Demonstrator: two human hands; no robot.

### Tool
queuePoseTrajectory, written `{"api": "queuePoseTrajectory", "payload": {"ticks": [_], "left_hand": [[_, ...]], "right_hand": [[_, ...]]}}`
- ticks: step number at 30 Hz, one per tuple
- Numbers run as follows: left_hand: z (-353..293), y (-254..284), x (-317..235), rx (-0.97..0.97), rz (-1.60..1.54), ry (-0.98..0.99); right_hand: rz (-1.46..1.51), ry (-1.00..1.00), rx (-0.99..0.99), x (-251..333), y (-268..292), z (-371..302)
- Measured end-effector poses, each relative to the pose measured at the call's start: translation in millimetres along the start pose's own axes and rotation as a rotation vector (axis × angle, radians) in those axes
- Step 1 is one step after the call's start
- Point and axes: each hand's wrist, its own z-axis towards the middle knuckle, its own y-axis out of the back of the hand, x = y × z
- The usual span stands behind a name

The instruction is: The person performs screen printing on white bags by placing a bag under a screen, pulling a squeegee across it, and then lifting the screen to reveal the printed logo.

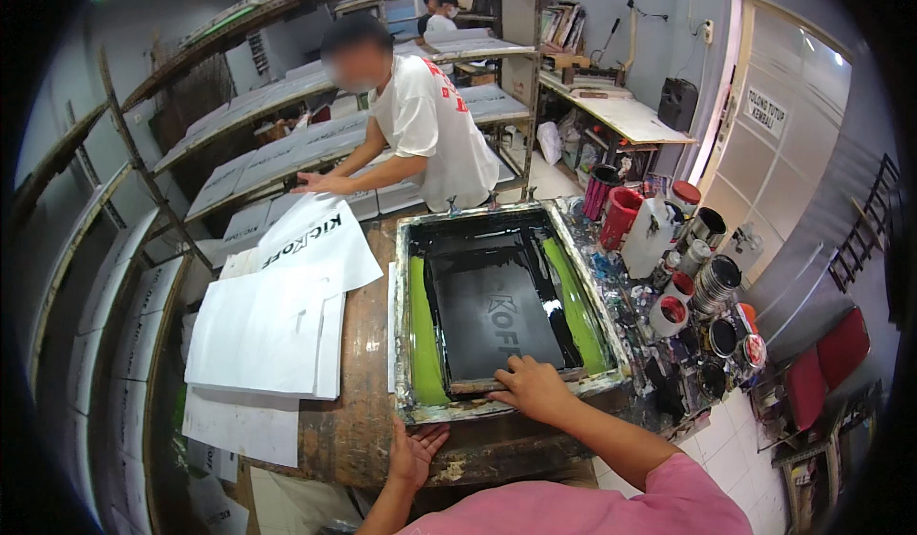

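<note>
In front of me a screen-printing frame [616, 368] lies on the worktable. Its mesh [492, 296] is coated with black ink and shows large letters, with green strips along both sides. My right hand [537, 391] is closed on a squeegee [466, 386], a wooden bar lying across the near end of the mesh. Below the frame's near left corner is my left hand [417, 453], its palm turned up and fingers stretched out, holding nothing. Left of the frame sits a stack of white paper sheets [258, 334].
A co-worker [425, 134] handles a printed sheet [325, 244] beyond the stack. Drying racks [248, 96] loaded with sheets stand behind and at left. Paint cans [716, 277], a white jug [652, 237] and red containers [623, 215] crowd the right side. Farther right is a red chair [829, 363].
</note>
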Motion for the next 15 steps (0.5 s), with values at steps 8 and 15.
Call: {"api": "queuePoseTrajectory", "payload": {"ticks": [8,15], "left_hand": [[-17.0,-65.3,-90.5,0.511,-0.074,-0.398],[37.3,-69.9,-58.6,-0.172,1.771,-0.640]], "right_hand": [[-0.238,0.024,-0.502,27.4,106.7,51.7],[-0.183,0.097,-0.644,14.4,175.3,115.6]]}}
